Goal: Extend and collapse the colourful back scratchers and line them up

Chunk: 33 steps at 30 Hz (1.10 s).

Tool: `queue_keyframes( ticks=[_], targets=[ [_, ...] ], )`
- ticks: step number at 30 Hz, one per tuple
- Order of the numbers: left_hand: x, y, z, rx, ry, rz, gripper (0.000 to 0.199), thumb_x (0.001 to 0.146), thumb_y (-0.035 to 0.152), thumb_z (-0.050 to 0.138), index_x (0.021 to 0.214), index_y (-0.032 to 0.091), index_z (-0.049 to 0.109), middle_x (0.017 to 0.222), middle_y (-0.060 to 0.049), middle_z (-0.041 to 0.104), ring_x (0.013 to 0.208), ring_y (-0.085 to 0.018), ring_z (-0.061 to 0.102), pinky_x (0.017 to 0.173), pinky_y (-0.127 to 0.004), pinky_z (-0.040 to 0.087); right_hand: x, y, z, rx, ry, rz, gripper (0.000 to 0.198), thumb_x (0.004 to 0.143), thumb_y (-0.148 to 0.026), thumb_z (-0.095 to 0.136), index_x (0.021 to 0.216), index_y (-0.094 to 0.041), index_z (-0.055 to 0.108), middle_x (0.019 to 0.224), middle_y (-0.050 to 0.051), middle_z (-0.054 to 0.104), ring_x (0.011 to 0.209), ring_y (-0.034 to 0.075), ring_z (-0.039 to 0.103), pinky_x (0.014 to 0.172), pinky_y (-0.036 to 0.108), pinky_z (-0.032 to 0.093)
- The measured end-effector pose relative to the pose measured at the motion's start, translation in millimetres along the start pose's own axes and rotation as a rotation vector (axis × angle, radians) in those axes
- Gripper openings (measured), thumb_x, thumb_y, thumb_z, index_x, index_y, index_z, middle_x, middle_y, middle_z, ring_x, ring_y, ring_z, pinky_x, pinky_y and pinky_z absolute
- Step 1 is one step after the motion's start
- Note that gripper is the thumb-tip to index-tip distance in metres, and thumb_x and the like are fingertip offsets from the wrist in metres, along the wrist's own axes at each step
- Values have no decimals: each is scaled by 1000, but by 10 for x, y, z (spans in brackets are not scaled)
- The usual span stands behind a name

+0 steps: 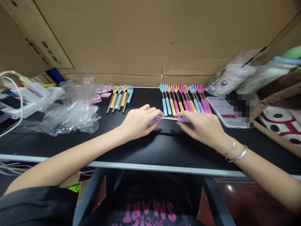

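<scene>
Both hands grip one purple back scratcher (170, 119), held level just above the black tabletop. My left hand (142, 121) is closed round its left end, hiding most of that part. Closed on the purple handle at the other end is my right hand (201, 126). Between them a short silver metal shaft shows. Behind my right hand lies a row of back scratchers (175, 99) in blue, yellow, pink and purple, claws pointing away. A smaller group of back scratchers (119, 98), yellow and blue with dark metal shafts, lies behind my left hand.
Clear plastic bags (75, 110) are heaped at the left with pink cards (97, 99), near a white power strip (35, 100). To the right lie a phone (223, 110), a bagged plastic cup (235, 80) and a bottle (270, 75). Cardboard (131, 40) walls the back.
</scene>
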<state>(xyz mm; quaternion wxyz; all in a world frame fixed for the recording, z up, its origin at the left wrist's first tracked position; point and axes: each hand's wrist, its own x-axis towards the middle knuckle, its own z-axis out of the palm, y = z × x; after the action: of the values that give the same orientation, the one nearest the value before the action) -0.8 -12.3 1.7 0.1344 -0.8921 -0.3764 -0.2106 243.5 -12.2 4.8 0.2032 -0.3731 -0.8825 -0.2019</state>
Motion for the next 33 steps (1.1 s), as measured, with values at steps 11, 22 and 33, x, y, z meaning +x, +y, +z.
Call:
queue_keyframes(
  ticks=[11, 22, 33],
  targets=[
    [-127, -54, 85, -94, -36, 7, 28, 97, 36, 37, 105, 23, 60, 93, 1, 67, 82, -14, 56, 66, -24, 39, -42, -30, 73, 97, -2, -91, 21, 92, -28, 45, 104, -20, 60, 94, -1, 71, 75, 10, 66, 57, 21, 39],
    [-121, 46, 70, -58, -16, -34, 30, 97, 37, 36, 103, 23, 62, 90, 0, 66, 78, -15, 54, 64, -25, 39, -38, -104, 74, 68, -22, -70, 25, 93, -28, 41, 106, -20, 62, 90, 0, 71, 68, 10, 64, 53, 22, 37],
    [1, -105, 4, 132, 49, 82, 30, 97, 40, 35, 98, 24, 61, 81, 1, 65, 75, -13, 57, 51, -26, 26, 59, 33, 28, -68, 11, -90, 26, 93, -35, 42, 103, -21, 62, 89, 0, 71, 67, 10, 63, 52, 22, 33]
  ],
)
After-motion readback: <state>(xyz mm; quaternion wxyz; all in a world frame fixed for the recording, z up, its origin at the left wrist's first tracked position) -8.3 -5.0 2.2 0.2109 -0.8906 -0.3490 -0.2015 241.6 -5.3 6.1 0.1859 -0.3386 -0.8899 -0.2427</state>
